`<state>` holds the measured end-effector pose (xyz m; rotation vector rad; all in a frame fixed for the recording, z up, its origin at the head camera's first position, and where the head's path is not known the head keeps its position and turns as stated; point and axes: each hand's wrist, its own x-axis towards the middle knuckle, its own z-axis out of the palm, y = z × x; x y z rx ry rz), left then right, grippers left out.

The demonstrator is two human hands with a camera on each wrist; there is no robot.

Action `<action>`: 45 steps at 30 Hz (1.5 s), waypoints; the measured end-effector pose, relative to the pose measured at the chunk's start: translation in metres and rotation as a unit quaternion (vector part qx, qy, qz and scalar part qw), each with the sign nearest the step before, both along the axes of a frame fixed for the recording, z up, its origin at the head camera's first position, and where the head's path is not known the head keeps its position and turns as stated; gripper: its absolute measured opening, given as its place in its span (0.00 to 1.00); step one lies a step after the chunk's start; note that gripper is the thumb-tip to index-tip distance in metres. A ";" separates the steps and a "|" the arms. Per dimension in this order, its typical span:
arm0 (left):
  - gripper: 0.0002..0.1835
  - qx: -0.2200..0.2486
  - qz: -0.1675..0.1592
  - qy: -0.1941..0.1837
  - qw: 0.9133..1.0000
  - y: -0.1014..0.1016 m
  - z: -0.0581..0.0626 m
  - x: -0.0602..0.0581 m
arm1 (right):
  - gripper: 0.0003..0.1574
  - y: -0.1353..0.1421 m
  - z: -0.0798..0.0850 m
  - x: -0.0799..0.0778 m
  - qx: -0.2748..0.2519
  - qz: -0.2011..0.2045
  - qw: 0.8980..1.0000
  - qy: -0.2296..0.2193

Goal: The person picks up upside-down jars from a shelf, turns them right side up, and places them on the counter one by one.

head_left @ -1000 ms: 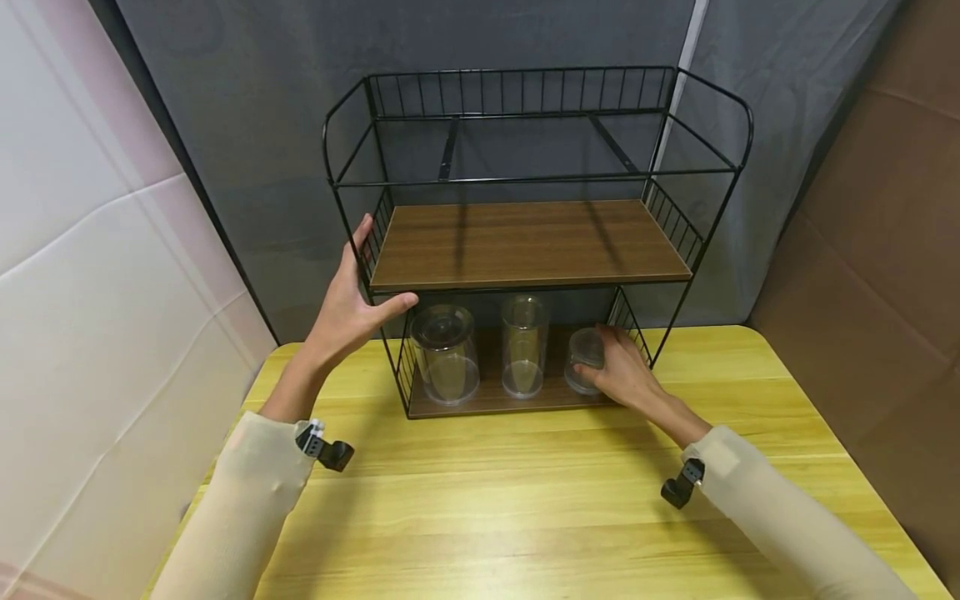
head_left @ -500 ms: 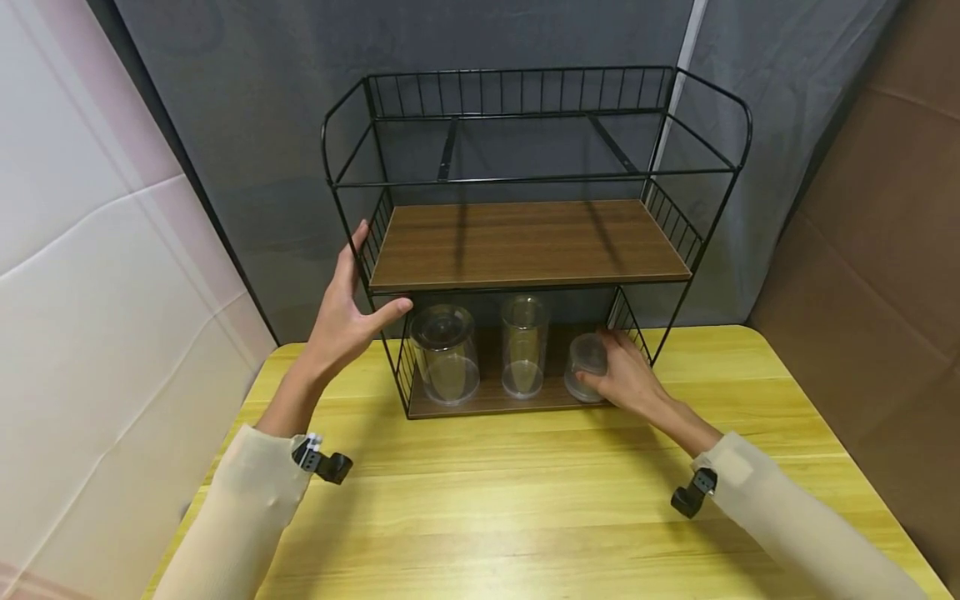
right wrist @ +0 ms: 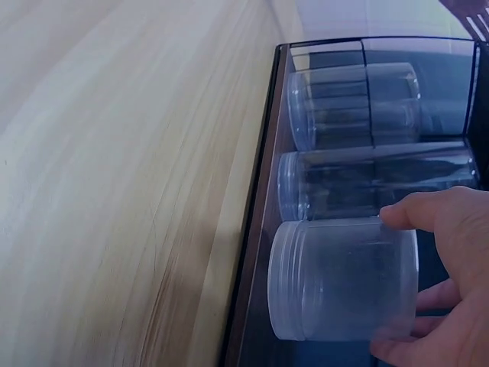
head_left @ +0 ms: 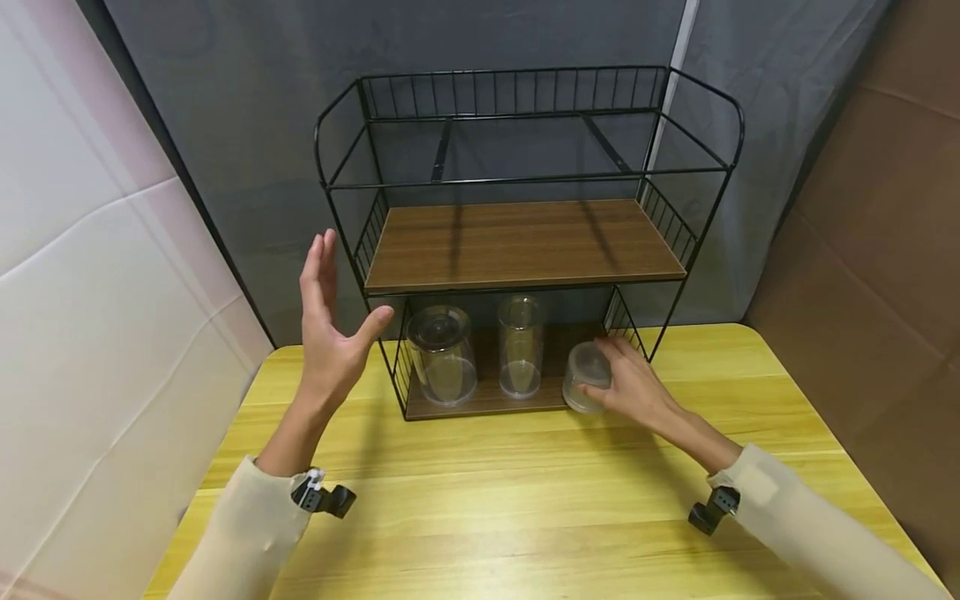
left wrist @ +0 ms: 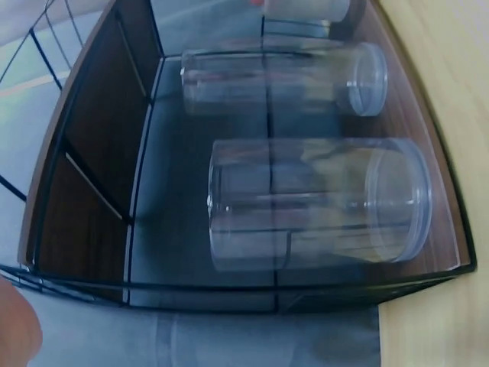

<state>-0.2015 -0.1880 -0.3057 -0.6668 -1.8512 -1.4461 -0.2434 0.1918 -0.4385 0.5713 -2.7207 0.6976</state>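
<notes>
In the head view my right hand (head_left: 637, 387) holds a short clear plastic jar (head_left: 587, 371) at the front right edge of the lower shelf. In the right wrist view the thumb (right wrist: 416, 210) and fingers lie on opposite sides of the jar, whose ridged end faces the board. To its left on that shelf stand a tall narrow clear jar (head_left: 521, 350) and a wide clear jar (head_left: 444, 362). My left hand (head_left: 330, 354) is beside the left side of the black wire rack (head_left: 525, 288), fingers straight and thumb spread, holding nothing.
The rack's middle level carries a brown wooden board (head_left: 525, 237), and its top level is bare wire frame. It stands at the back of a yellow wood table (head_left: 480, 500). A grey curtain (head_left: 247, 125) hangs behind, with white and brown panels at the sides.
My left hand has left the rack's side, moving left and toward me. My right hand has drawn the short jar slightly forward to the shelf's front edge.
</notes>
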 end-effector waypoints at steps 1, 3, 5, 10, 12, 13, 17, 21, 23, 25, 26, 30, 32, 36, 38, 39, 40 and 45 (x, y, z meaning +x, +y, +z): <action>0.51 0.010 0.002 0.013 1.000 0.001 -0.001 0.002 | 0.52 0.000 0.002 0.002 0.001 0.002 1.000 -0.001; 0.52 0.029 0.009 0.041 0.999 0.005 -0.002 0.007 | 0.53 -0.001 0.005 0.007 0.002 0.006 1.000 -0.004; 0.53 0.041 0.018 0.070 0.997 0.010 -0.003 0.011 | 0.53 -0.002 0.008 0.012 -0.002 0.009 1.000 -0.008; 0.51 0.039 0.018 0.138 0.989 0.023 -0.010 0.022 | 0.53 -0.008 0.015 0.024 -0.021 0.022 0.999 -0.020; 0.49 0.029 0.004 0.162 0.986 0.028 -0.016 0.026 | 0.53 -0.011 0.018 0.029 -0.027 0.032 0.999 -0.021; 0.48 0.022 -0.004 0.172 0.985 0.031 -0.020 0.028 | 0.52 -0.013 0.019 0.032 -0.030 0.039 0.999 -0.021; 0.46 -0.022 -0.043 0.194 0.980 0.044 -0.034 0.033 | 0.51 -0.020 0.024 0.040 -0.049 0.055 0.997 -0.025; 0.45 -0.069 -0.081 0.165 0.981 0.057 -0.051 0.037 | 0.51 -0.028 0.031 0.047 -0.084 0.064 0.993 -0.043; 0.45 -0.086 -0.098 0.132 0.983 0.061 -0.064 0.034 | 0.50 -0.032 0.033 0.051 -0.102 0.069 0.991 -0.051; 0.47 -0.102 -0.107 0.083 0.986 0.064 -0.080 0.031 | 0.50 -0.036 0.034 0.053 -0.120 0.075 0.988 -0.055; 0.48 -0.110 -0.111 0.056 0.986 0.065 -0.087 0.029 | 0.50 -0.038 0.035 0.054 -0.130 0.079 0.987 -0.058; 0.51 -0.138 -0.111 -0.056 0.983 0.069 -0.104 0.027 | 0.49 -0.043 0.036 0.056 -0.173 0.098 0.977 -0.074; 0.53 -0.140 -0.113 -0.102 0.978 0.072 -0.106 0.028 | 0.49 -0.046 0.036 0.055 -0.197 0.107 0.971 -0.088; 0.54 -0.125 -0.130 -0.175 0.968 0.078 -0.102 0.035 | 0.47 -0.048 0.036 0.055 -0.235 0.114 0.959 -0.106; 0.54 -0.107 -0.149 -0.199 0.963 0.082 -0.100 0.037 | 0.46 -0.049 0.036 0.056 -0.250 0.115 0.955 -0.109; 0.54 -0.097 -0.160 -0.210 0.960 0.083 -0.100 0.038 | 0.46 -0.050 0.037 0.056 -0.255 0.114 0.954 -0.110; 0.54 -0.088 -0.169 -0.220 0.957 0.084 -0.102 0.037 | 0.45 -0.050 0.037 0.057 -0.265 0.115 0.951 -0.114; 0.54 -0.057 -0.189 -0.260 0.945 0.086 -0.125 0.026 | 0.42 -0.055 0.037 0.058 -0.314 0.127 0.932 -0.132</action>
